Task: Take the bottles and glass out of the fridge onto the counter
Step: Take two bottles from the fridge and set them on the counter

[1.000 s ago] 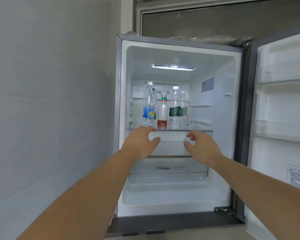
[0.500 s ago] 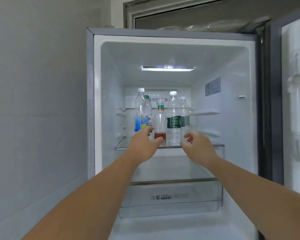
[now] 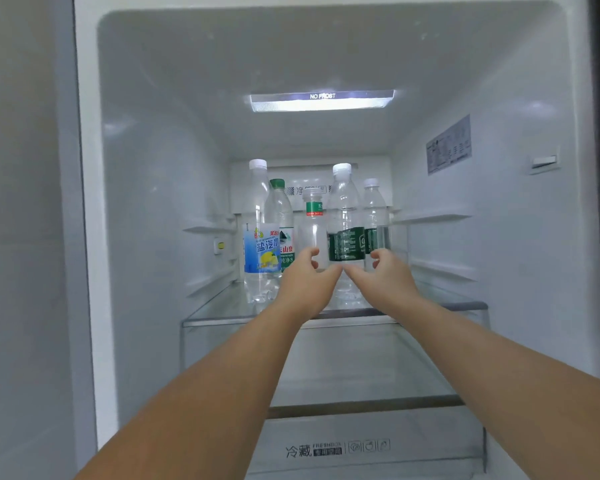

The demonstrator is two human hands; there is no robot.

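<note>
Head view, frame centre: my left hand (image 3: 305, 282) curls loosely, unclosed, at the small clear bottle with the green-and-red neck band (image 3: 313, 230); my right hand (image 3: 383, 280), fingers apart, reaches the clear dark-green-labelled bottle (image 3: 344, 230) on the glass fridge shelf (image 3: 222, 311).

Both open hands (image 3: 343, 278) before bottles (image 3: 343, 230) on glass shelf (image 3: 222, 313).

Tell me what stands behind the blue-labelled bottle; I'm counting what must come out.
A green-capped bottle stands just behind the blue-labelled bottle, to its right. Its lower part is hidden by that bottle and the left hand.
</note>
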